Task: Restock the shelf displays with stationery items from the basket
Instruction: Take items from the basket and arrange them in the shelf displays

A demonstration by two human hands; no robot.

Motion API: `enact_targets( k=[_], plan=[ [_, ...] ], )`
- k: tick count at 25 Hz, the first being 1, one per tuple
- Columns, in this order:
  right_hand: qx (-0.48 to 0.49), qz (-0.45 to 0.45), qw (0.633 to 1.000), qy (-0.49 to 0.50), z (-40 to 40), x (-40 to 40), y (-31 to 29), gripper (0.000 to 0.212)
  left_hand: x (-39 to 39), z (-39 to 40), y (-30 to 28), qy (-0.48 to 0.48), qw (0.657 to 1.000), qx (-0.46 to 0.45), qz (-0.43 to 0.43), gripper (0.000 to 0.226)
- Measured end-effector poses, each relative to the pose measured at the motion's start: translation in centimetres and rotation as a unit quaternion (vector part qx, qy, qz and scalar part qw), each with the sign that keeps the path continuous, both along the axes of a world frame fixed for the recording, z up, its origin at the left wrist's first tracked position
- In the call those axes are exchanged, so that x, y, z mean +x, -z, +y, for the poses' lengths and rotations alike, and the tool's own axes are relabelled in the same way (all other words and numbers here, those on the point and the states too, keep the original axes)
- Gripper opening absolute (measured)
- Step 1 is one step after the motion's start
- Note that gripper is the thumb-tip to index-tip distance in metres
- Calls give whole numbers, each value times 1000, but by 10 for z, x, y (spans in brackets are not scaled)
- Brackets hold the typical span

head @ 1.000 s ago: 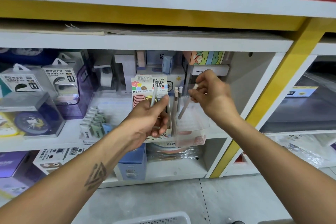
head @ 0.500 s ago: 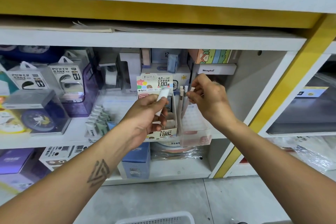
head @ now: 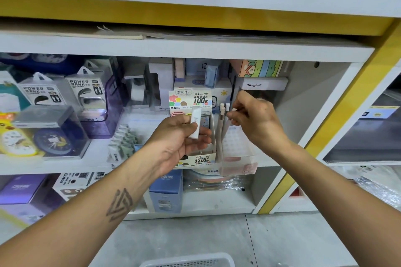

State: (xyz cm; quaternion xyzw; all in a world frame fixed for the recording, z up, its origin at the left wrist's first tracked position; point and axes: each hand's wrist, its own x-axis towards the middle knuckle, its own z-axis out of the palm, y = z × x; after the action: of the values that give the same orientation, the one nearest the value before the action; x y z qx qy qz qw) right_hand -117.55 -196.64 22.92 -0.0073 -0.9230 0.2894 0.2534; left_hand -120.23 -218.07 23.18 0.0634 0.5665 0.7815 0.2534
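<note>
Slotting pens: my right hand (head: pixel 255 122) pinches a pen (head: pixel 225 115) above the clear holder (head: pixel 238 158); my left hand (head: pixel 180 136) grips a lead case (head: pixel 195 124). Next, I'd lower each into its display.

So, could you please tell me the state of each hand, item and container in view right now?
left hand: grips a white lead case.
white lead case: held above the open display box.
display box: open-topped, on the shelf.
right hand: pinches a pencil.
pencils: upright in the clear holder.
basket: on the floor.
</note>
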Motion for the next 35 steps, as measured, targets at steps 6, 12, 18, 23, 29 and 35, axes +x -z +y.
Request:
enact_targets(
  k=[6,12,18,23,29,35],
  plan=[
    [83,-12,996,-41,-4,2,6,7,-3,-3,4,-11,999,-36,17,13],
    [-132,-33,989,-57,-43,8,-21,18,-1,-12,3,-41,997,-47,38,14],
    [-362,-147,914,-108,-92,-6,-31,18,-5,-45,-2,-71,994,-66,56,17],
    [-391,-209,883,-155,-112,-22,-25,6,-22,-98,3,-126,942,-265,162,26],
    [-256,-174,940,-144,-136,-41,-12,28,-34,-152,22,-21,784,-555,278,71],
    [-79,-121,981,-128,-148,-47,0,23,-33,-159,30,50,797,-544,258,75]
  ],
)
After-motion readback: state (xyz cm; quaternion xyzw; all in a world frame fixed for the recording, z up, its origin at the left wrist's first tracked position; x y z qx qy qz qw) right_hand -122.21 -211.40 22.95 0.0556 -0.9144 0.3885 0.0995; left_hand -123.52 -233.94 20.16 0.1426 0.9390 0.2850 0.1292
